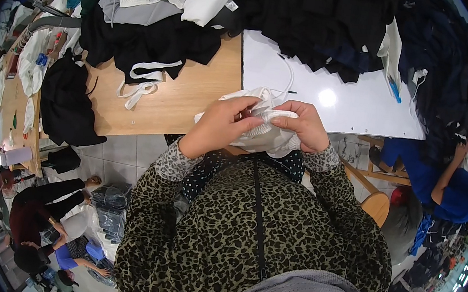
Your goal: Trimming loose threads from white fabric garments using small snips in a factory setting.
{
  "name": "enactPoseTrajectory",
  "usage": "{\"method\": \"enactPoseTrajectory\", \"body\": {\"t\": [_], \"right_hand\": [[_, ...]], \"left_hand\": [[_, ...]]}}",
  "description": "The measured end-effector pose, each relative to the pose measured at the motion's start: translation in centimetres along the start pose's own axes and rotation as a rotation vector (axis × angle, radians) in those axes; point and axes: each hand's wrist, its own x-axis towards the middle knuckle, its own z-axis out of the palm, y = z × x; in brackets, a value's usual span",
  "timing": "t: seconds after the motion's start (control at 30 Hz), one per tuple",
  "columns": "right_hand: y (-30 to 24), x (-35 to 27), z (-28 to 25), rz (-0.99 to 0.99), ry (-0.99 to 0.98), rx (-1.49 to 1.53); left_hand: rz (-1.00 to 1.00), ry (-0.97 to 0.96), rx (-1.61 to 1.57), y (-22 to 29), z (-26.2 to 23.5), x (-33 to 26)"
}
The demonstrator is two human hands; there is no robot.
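Just over the table's front edge, a white garment (261, 143) with a gathered, elastic-looking edge is bunched between my hands. My left hand (217, 122) pinches its gathered part between thumb and fingers. Close beside it, my right hand (309, 127) grips a folded white edge of the same garment, thumb and fingertips pressed together. A white cord (290, 74) loops from the garment onto the white board behind it. The garment's lower part hangs below my hands, and its full shape is hidden in the folds.
Piles of black clothes (148, 38) and dark navy clothes (440, 60) lie on the wooden table (110, 114) and white board (330, 111). A blue-handled tool (395, 90) sits at right. Co-workers are nearby, one in blue (415, 172) at right. A wooden stool (376, 207) stands behind.
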Motion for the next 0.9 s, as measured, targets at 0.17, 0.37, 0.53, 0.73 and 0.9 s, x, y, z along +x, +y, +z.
{"method": "enactPoseTrajectory", "body": {"t": [0.17, 0.37, 0.53, 0.73, 0.9], "right_hand": [[-0.2, -0.1, 0.4, -0.103, 0.021, -0.198], [0.0, -0.1, 0.6, -0.161, 0.042, -0.289], [0.2, 0.0, 0.5, -0.146, 0.047, -0.294], [0.3, 0.0, 0.3, -0.146, 0.053, -0.293], [0.3, 0.0, 0.3, -0.166, 0.052, -0.329]], "left_hand": [[-0.143, -0.169, -0.045, 0.1, -0.2, 0.7], [-0.181, -0.254, 0.032, 1.3, -0.5, 1.5], [-0.163, -0.275, 0.03, 1.1, -0.4, 1.6], [-0.234, -0.279, -0.05, 0.6, -0.7, 1.7], [-0.223, -0.306, -0.014, 0.8, -0.7, 1.8]]}}
